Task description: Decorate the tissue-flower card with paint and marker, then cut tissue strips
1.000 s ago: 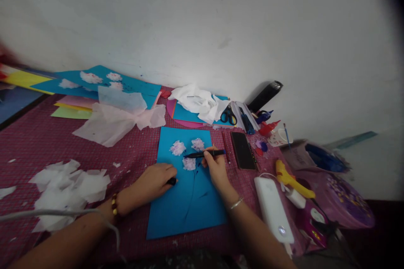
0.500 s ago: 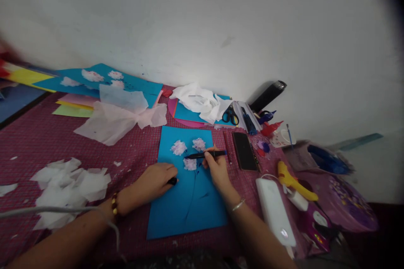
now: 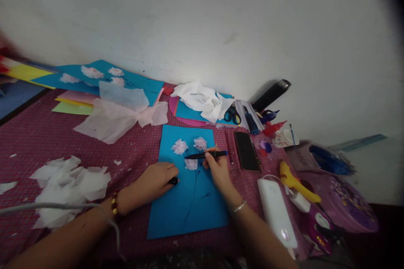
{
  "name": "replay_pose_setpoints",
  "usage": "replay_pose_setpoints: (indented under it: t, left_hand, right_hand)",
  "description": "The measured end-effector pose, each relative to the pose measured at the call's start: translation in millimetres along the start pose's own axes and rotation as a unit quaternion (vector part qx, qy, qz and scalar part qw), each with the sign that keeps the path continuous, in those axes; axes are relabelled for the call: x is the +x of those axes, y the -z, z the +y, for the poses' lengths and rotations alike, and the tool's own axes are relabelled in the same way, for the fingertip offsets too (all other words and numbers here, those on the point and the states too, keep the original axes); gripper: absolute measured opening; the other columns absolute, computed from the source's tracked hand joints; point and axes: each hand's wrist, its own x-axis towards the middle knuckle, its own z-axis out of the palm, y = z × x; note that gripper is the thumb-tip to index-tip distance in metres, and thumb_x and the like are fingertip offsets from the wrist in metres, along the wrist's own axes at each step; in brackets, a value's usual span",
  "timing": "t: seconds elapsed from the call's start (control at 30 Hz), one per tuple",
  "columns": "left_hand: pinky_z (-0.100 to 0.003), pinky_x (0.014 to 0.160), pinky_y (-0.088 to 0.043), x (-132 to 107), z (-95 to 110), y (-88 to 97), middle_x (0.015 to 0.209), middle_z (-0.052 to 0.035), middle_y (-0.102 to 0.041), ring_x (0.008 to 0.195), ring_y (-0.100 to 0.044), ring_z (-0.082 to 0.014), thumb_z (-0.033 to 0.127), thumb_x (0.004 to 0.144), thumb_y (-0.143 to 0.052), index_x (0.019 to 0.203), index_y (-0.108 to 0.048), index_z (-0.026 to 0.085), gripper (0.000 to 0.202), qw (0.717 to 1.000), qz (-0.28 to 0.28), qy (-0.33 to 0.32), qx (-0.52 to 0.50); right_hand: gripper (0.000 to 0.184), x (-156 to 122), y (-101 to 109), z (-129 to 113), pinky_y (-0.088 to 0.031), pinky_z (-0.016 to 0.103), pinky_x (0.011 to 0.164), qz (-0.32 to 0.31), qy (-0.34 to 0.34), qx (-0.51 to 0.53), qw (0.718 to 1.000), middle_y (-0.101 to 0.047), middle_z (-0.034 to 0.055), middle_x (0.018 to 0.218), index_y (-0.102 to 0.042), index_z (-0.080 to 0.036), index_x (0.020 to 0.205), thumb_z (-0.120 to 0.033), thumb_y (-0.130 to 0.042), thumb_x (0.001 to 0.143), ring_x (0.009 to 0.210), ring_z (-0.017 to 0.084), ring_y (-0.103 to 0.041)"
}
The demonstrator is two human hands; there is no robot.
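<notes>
A blue sheet of paper [image 3: 176, 214] lies on the red checked cloth in front of me, with three pale pink tissue puffs [image 3: 179, 146] glued near its top and thin dark lines drawn below them. My right hand [image 3: 217, 170] grips a black marker [image 3: 205, 155] held sideways, its tip at the puffs. My left hand [image 3: 156, 178] rests closed on the sheet's left edge, holding a small black marker cap [image 3: 172, 181].
White tissue scraps [image 3: 67, 183] lie left, pink tissue [image 3: 116, 119] and coloured sheets [image 3: 104, 77] behind. Right of the sheet are a black phone [image 3: 246, 156], white power bank [image 3: 277, 213], yellow glue gun [image 3: 296, 183], scissors [image 3: 232, 114] and a purple bag [image 3: 347, 206].
The view has drifted slightly; both hands and the marker stay almost where they were on the blue sheet.
</notes>
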Motion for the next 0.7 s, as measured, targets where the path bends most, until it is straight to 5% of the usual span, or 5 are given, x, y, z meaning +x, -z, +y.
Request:
replay_pose_setpoints:
  t: [0.7]
  left_hand:
    - [-0.030, 0.066, -0.038, -0.5, 0.5, 0.4, 0.088, -0.0032, -0.067, 0.080, -0.062, -0.0202, 0.015, 0.091, -0.058, 0.086, -0.060, 0.019, 0.007, 1.000, -0.004, 0.001, 0.002]
  right_hand:
    - [0.023, -0.6, 0.1, -1.5, -0.042, 0.026, 0.047, -0.011, -0.002, -0.017, 1.000, -0.059, -0.0049, 0.054, -0.062, -0.021, 0.085, -0.043, -0.069, 0.080, 0.047, 0.013, -0.053]
